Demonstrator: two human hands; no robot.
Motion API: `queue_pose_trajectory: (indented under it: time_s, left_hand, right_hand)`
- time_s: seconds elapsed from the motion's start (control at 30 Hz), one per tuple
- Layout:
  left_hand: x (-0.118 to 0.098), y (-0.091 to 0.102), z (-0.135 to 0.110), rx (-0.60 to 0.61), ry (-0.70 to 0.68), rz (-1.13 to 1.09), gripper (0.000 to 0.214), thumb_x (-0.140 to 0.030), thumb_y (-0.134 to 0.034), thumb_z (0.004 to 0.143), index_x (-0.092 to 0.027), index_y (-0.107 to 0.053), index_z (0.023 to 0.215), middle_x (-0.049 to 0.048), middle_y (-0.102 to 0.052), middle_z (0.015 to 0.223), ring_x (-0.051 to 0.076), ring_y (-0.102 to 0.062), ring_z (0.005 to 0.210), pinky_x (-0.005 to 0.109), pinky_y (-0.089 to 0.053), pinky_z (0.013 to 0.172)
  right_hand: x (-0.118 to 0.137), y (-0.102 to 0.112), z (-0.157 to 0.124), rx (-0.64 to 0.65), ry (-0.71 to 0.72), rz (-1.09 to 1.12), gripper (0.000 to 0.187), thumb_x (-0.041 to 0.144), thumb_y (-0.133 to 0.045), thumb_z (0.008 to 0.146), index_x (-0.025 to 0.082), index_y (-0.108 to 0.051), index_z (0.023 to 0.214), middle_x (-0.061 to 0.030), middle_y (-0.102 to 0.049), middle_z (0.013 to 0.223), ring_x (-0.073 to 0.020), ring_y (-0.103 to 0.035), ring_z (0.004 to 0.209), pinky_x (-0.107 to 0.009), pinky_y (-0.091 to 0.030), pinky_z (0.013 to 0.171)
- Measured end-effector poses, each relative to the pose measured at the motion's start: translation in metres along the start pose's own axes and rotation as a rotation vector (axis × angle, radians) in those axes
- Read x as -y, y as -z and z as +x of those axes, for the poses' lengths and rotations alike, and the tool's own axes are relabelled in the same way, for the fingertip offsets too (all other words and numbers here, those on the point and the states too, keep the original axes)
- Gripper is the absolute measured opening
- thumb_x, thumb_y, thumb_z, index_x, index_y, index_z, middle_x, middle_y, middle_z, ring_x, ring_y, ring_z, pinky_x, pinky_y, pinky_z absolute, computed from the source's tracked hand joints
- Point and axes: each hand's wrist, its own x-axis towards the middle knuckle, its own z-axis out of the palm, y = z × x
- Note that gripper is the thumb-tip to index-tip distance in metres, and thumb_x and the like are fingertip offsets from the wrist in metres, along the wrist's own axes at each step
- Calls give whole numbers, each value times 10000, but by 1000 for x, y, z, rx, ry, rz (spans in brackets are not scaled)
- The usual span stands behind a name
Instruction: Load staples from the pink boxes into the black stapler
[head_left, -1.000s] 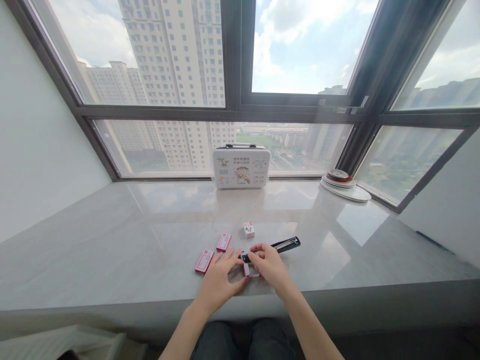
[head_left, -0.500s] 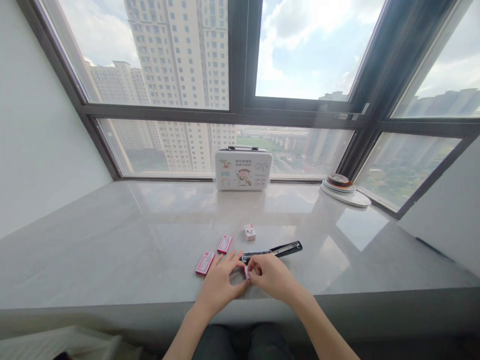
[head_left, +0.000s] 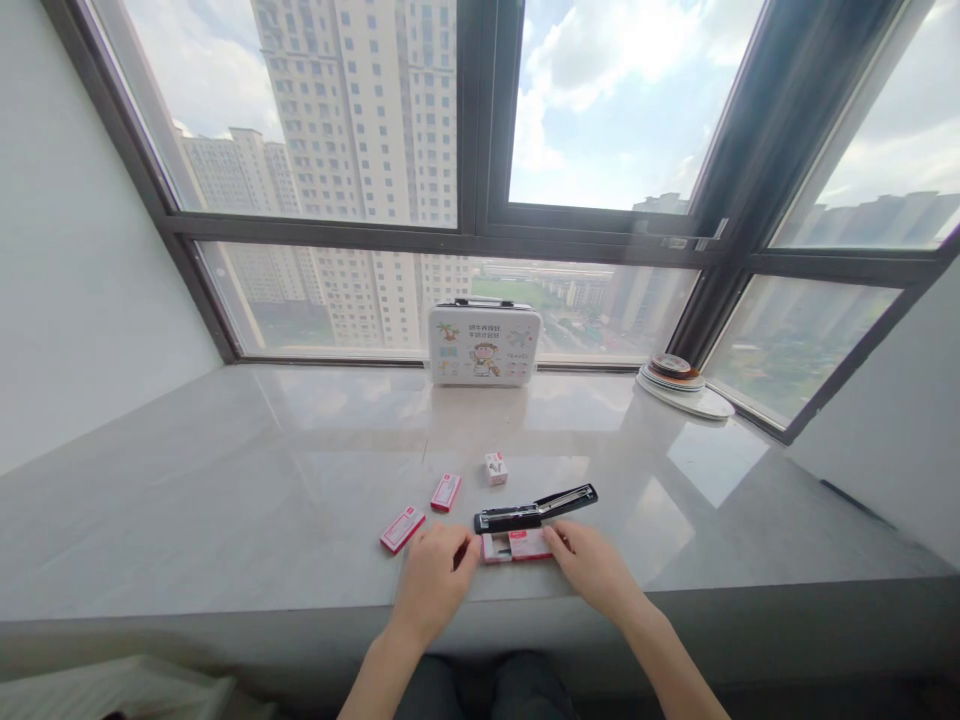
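A small pink and white staple box [head_left: 516,545] lies slid open near the front edge of the marble sill [head_left: 225,500]. My left hand [head_left: 436,580] has curled fingers pinching the box's left end. My right hand [head_left: 595,568] holds its right end with the fingertips. Just behind the box lies a black stapler [head_left: 536,509], swung open, with its metal channel showing. Neither hand touches the stapler.
Two closed pink staple boxes [head_left: 402,528] [head_left: 445,492] lie to the left, and a small white box [head_left: 495,467] stands behind the stapler. A printed tin case [head_left: 484,345] stands at the window. Stacked plates [head_left: 679,385] sit at the back right.
My hands have moved apart from over the box, which now lies stretched open lengthwise between them. The view shifted slightly right and down.
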Motion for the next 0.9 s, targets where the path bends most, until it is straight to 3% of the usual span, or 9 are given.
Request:
queue_pose_trajectory:
  time_s: [0.17,0.3,0.37,0.47,0.53,0.63,0.73,0.9]
  left_hand:
    - [-18,-20,1,-31,31,18,325,-351,-425,1065,-246,-628,835,33,-677,835,253,-628,866,389,-415,802]
    - [-27,-21,-5,-50,2,3,286,-400,-437,1069,-277,-662,1195,29,-707,925,235,-639,880,385,-416,835]
    - [-29,-20,-5,-29,-24,33,333,-412,-462,1059,-291,-638,1314,36,-728,1036,241,-646,946,385,-412,845]
    - [-32,-22,-1,-41,-1,78,333,-411,-470,1052,-293,-660,1299,38,-731,1140,249,-649,1014,381,-405,864]
    - [-34,-24,3,-54,41,92,315,-410,-470,1050,-298,-670,1266,28,-739,1086,242,-656,987,373,-402,861]
    - [-37,-26,7,-65,83,124,279,-398,-490,1036,-304,-680,1218,17,-731,949,239,-657,906,371,-394,839]
    - [-40,-28,8,-86,83,155,272,-405,-507,1026,-303,-681,1208,20,-726,942,244,-646,877,381,-383,823]
    - [-40,-26,5,-87,58,171,251,-384,-548,999,-267,-683,1176,23,-723,947,249,-635,882,382,-377,814]
  right_hand:
    - [12,-17,1,-38,43,30,394,410,-483,1055,224,-548,714,-17,-653,691,-184,-553,646,-286,-251,600]
    - [-17,-2,2,-45,-66,137,456,569,-526,1009,214,-594,732,-14,-624,627,-189,-562,617,-278,-306,587]
    - [-39,11,3,-35,-167,237,446,644,-594,946,208,-647,871,9,-586,582,-177,-539,557,-267,-321,549]
    - [-58,27,11,-9,-232,499,581,711,-652,874,213,-629,1172,31,-597,654,-125,-442,454,-247,-307,467]
    - [-56,32,22,-3,-168,692,643,725,-666,861,221,-601,1254,25,-611,739,-98,-401,459,-235,-287,447]
    - [-37,32,45,39,-1,825,605,710,-726,825,200,-649,1142,25,-580,750,-94,-391,520,-233,-282,467]
    - [-14,29,69,104,142,694,545,670,-793,777,186,-674,999,51,-510,665,-109,-395,564,-241,-283,499]
    - [15,22,92,236,321,366,439,588,-799,804,194,-713,977,85,-443,600,-103,-371,564,-245,-242,526]
